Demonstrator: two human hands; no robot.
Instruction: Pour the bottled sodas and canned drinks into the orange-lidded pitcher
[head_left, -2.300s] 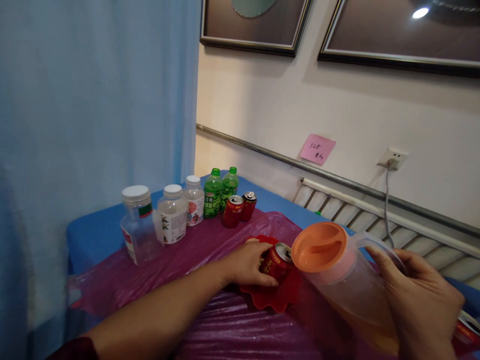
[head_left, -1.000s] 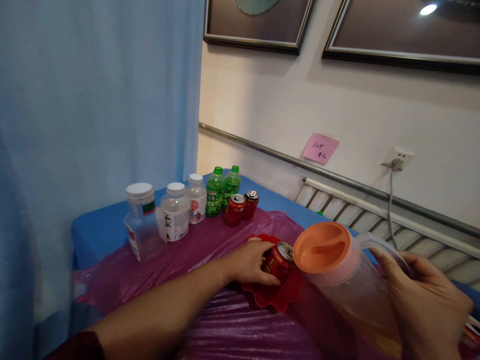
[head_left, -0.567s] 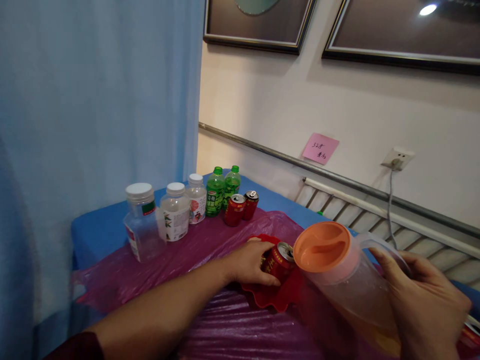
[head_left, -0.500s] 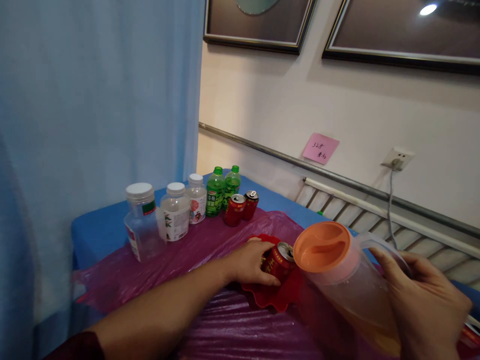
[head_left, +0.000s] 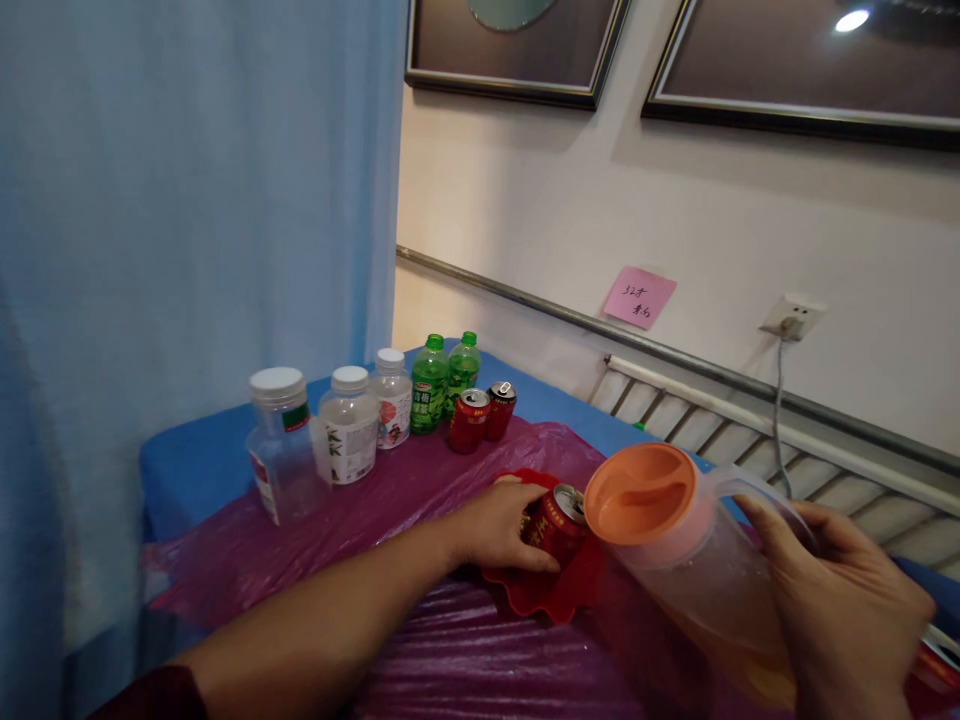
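My left hand (head_left: 502, 525) grips a red drink can (head_left: 559, 525) from its left side, fingers partly hidden behind it. The can stands on a red wavy-edged dish (head_left: 536, 595). My right hand (head_left: 847, 590) is wrapped round the handle of a clear plastic pitcher (head_left: 720, 590) with an orange lid (head_left: 641, 495). The pitcher is tilted toward the can, its lid end right beside the can's top. Some pale yellowish liquid lies low in the pitcher. Whether any liquid runs into the can I cannot tell.
Behind stand clear jars with white lids (head_left: 349, 430), green bottles (head_left: 429, 390) and two more red cans (head_left: 470, 420). Purple plastic sheeting (head_left: 450, 650) covers part of the blue surface (head_left: 195, 445). Another can (head_left: 937, 660) shows at the right edge. A bed rail (head_left: 750, 425) runs along the wall.
Almost nothing differs. The pitcher and my right hand have shifted very slightly left; my left hand stays on the can.
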